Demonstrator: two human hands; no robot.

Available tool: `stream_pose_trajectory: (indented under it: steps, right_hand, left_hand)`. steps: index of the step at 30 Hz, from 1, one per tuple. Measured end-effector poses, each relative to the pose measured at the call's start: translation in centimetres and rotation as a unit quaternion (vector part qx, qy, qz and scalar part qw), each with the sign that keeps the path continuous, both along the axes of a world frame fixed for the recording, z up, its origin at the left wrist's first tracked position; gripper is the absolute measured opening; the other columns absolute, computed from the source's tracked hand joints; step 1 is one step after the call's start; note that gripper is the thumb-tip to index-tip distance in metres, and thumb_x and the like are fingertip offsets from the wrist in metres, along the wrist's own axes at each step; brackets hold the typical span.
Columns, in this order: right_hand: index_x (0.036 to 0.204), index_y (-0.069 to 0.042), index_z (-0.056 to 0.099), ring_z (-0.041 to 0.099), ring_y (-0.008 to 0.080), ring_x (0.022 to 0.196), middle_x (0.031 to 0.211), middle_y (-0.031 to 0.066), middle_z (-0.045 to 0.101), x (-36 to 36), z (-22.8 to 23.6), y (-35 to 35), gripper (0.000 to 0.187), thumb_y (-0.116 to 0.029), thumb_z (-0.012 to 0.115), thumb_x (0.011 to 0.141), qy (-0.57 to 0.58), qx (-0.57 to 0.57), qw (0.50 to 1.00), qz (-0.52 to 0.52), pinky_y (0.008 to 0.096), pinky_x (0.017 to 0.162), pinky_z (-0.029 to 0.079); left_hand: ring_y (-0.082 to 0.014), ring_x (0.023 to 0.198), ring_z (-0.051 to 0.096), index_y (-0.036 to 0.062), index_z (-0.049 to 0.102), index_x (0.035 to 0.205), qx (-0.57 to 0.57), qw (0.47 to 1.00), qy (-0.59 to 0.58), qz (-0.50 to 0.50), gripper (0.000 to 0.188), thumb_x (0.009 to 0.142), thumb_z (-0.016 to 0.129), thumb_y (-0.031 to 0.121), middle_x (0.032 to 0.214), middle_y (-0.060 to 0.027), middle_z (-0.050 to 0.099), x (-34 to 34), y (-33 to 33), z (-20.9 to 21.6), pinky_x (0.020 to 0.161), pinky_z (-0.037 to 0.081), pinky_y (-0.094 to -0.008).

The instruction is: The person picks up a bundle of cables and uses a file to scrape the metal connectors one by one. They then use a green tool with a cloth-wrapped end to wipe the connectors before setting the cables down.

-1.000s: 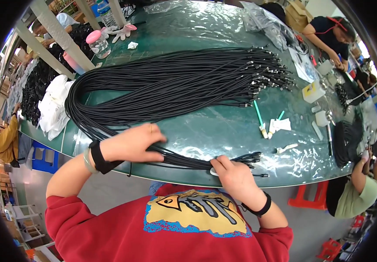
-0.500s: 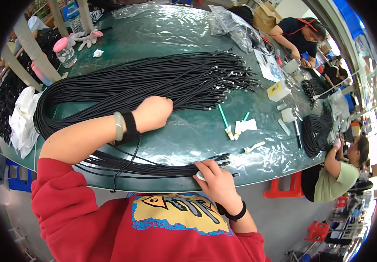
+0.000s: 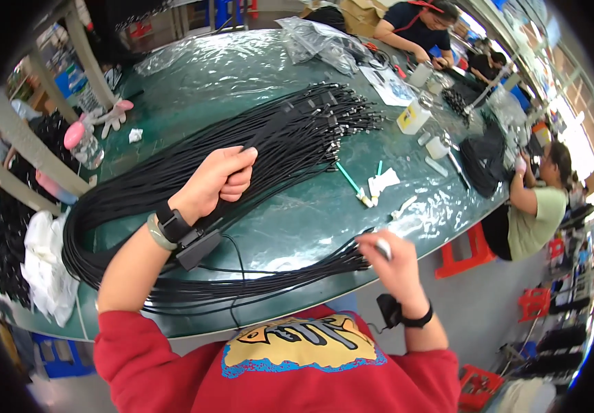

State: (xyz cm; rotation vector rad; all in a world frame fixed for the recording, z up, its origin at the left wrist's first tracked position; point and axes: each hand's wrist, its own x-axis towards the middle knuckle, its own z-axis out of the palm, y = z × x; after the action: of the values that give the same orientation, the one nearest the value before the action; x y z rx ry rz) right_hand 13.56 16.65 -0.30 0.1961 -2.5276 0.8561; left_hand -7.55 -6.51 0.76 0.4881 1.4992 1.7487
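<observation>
Our left hand (image 3: 220, 183) is curled into a fist over the large looped bundle of black cables (image 3: 283, 148); whether it grips any, we cannot tell. Our right hand (image 3: 394, 263), fingers bent narrowly around a small white object (image 3: 383, 248), is at the thinner cable bundle's (image 3: 262, 285) right end, along the green table's (image 3: 304, 210) near edge.

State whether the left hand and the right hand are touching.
Apart: the head view shows green tabletop between the left hand and the right hand.
</observation>
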Motion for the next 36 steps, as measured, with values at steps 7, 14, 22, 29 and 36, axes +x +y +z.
stream_pose_trajectory:
  steps: [7, 14, 22, 29, 36]
  right_hand:
    - [0.111, 0.002, 0.048, 0.045, 0.0028, 0.05, 0.089, 0.0066, 0.062, -6.9, 4.0, -6.1, 0.039, -0.014, 0.06, 0.077, -0.251, -0.473, 0.84, 0.084, 0.0171, 0.043, 0.036]
    - [0.105, 0.0, 0.049, 0.036, 0.0006, 0.047, 0.082, 0.0076, 0.061, -6.9, 4.7, -6.0, 0.038, -0.016, 0.064, 0.074, -0.13, -0.584, 0.795, 0.101, 0.0167, 0.04, 0.026]
    - [0.1, -0.003, 0.052, 0.033, 0.0005, 0.045, 0.073, 0.0021, 0.058, -6.0, 5.2, -4.1, 0.03, -0.016, 0.063, 0.074, -0.138, -0.512, 0.834, 0.151, 0.0157, 0.039, 0.022]
    - [0.09, -0.002, 0.056, 0.035, 0.0036, 0.045, 0.065, -0.0016, 0.053, -5.4, 3.8, 4.0, 0.028, -0.027, 0.058, 0.078, -0.168, -0.47, 0.866, -0.034, 0.0197, 0.04, 0.025]
    - [0.099, 0.002, 0.054, 0.054, 0.0173, 0.078, 0.088, 0.0077, 0.058, -5.0, -4.1, 12.1, 0.046, -0.039, 0.057, 0.077, -0.092, 0.148, 0.94, -0.293, 0.0306, 0.064, 0.044]
  left_hand:
    - [-0.0054, 0.04, 0.035, 0.0053, 0.045, 0.075, -0.06, 0.991, 0.085, -0.087, 0.023, 0.089, 0.044, 0.023, 0.048, 0.0041, 0.038, 6.9, 0.5, 1.1, 0.038, 0.027, -0.0185]
    - [-0.0081, 0.047, 0.045, 0.0035, 0.048, 0.079, -0.074, 0.947, 0.097, -0.297, 0.02, 0.087, 0.046, 0.022, 0.053, -0.0005, 0.049, 7.6, 0.8, 0.4, 0.048, 0.036, -0.0221]
    - [-0.011, 0.05, 0.05, 0.0017, 0.05, 0.084, -0.002, 0.955, 0.123, -0.268, 0.017, 0.086, 0.049, 0.019, 0.054, -0.0015, 0.049, 7.0, 4.9, 3.1, 0.049, 0.039, -0.0247]
    - [-0.0118, 0.044, 0.045, -0.0007, 0.048, 0.089, 0.042, 0.961, -0.102, -0.254, 0.022, 0.086, 0.048, 0.021, 0.052, -0.0001, 0.042, 7.0, 6.3, 0.2, 0.043, 0.035, -0.0236]
    - [-0.0094, 0.043, 0.04, -0.0018, 0.05, 0.091, 0.028, 0.957, -0.174, -0.232, 0.024, 0.087, 0.047, 0.022, 0.051, 0.0001, 0.041, 7.1, 7.9, 0.1, 0.042, 0.032, -0.0208]
